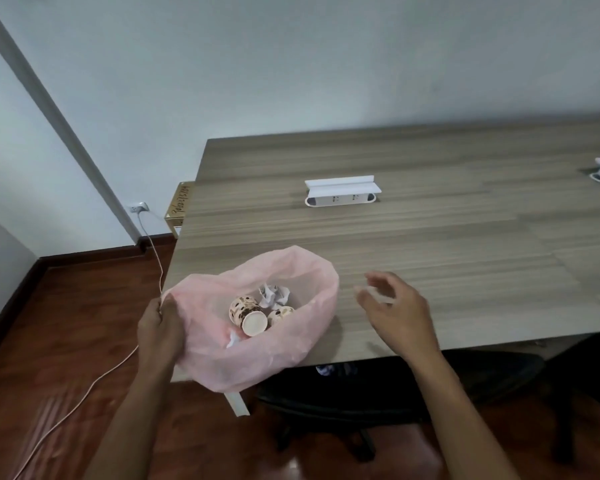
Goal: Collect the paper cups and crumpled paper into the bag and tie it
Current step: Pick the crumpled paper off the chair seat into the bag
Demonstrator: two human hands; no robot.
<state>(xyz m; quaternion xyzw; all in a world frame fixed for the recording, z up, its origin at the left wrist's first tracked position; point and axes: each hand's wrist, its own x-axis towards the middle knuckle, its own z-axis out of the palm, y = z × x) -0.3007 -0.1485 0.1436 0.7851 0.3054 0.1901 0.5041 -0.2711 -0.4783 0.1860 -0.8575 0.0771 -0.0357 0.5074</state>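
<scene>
The pink bag [253, 327] lies open at the surface [413, 220] corner, holding patterned paper cups [248, 311] and crumpled paper [273, 294]. Left hand [160, 327] pinches its rim; right hand [395, 310] hovers relaxed, empty. The handwriting on the cardboard box [179, 204] is unreadable.

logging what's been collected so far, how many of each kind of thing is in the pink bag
paper cups: 2, one larger and one smaller
crumpled paper: 2, one wad behind the cups and a bit near the front
total: 4 that show inside the bag; anything beneath them is hidden
</scene>
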